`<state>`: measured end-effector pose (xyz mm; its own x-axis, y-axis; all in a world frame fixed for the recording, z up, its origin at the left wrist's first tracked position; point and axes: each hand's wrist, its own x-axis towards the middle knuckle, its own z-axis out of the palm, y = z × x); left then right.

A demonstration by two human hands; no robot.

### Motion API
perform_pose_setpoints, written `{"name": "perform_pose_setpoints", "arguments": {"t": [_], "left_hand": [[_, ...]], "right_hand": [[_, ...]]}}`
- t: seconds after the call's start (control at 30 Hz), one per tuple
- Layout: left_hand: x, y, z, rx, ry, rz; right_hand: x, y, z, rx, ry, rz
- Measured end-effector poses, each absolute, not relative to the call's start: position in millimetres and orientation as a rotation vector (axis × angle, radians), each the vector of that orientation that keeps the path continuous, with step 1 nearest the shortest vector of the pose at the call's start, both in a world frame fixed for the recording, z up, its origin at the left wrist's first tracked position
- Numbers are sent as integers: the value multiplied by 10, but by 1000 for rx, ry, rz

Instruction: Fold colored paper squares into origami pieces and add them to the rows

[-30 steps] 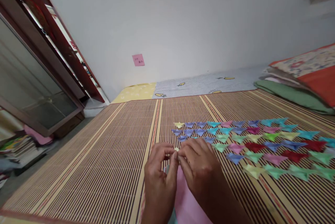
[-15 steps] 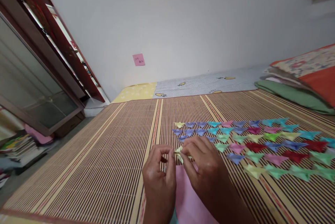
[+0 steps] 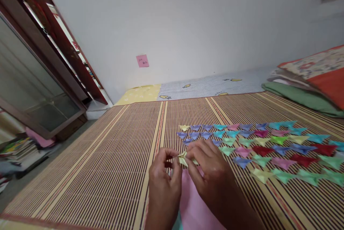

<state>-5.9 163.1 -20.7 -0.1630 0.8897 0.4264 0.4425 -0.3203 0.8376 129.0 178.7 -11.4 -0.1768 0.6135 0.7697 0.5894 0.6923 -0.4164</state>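
Observation:
A small pale yellow folded paper piece [image 3: 183,159] is pinched between my two hands, partly covered by the fingertips. My left hand [image 3: 164,178] is closed on its left side, thumb against forefinger. From the right, my right hand [image 3: 208,162] grips the other side with thumb and forefinger, its remaining fingers curled. Beneath my wrists lies something plain pink [image 3: 197,201], with a bit of teal showing beside it. Rows of folded paper pieces in many colours, such as a dark red one [image 3: 303,161], spread to the right of my right hand.
A striped bamboo mat [image 3: 107,158] covers the bed. Folded bedding [image 3: 309,95] is stacked at the far right against the wall [image 3: 204,22], which bears a pink sticky note [image 3: 142,61]. At the left are a glass-panelled door [image 3: 34,76] and a stack of books [image 3: 20,154].
My fingers have shifted slightly on the yellow paper, and more of its folded surface now shows between them. My left hand has moved a little to the right. The rows of paper pieces are unchanged.

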Motion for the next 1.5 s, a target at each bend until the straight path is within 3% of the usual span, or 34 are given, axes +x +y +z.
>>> {"name": "perform_pose_setpoints", "arguments": {"t": [0.2, 0.8, 1.5], "left_hand": [[-59, 1631, -228, 1394, 1194, 1531], [-39, 1656, -258, 1649, 1436, 1641], [-79, 1625, -149, 1801, 1314, 1460]], "right_hand": [[1259, 1779, -93, -896, -1829, 103], [1253, 1752, -93, -915, -1787, 158], [1298, 1775, -91, -934, -1765, 150]]}}
